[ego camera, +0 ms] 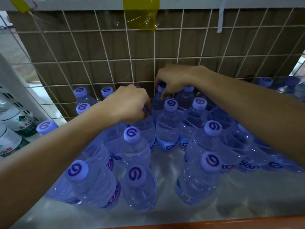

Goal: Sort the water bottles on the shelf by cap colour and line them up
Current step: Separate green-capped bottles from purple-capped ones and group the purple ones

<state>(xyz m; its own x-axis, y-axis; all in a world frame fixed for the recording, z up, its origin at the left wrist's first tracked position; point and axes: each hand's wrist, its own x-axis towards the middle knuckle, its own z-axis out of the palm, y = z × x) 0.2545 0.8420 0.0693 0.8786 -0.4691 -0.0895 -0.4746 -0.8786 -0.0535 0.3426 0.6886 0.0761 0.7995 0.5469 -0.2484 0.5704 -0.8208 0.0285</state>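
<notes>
Several clear water bottles with lilac caps stand upright on the white shelf. My left hand curls over the top of one bottle in the middle rows, hiding its cap. My right hand reaches to the back row by the wire grid and pinches the neck of a back bottle just under its cap. Right in front of that hand stands another capped bottle. Nearer me, a bottle and a front-row bottle stand free.
A white wire grid backed by brown cardboard closes the rear. Yellow tape hangs from the shelf above. Green-labelled bottles stand on the neighbouring shelf at left. A gap of bare shelf runs down the middle front. More lilac-capped bottles sit far right.
</notes>
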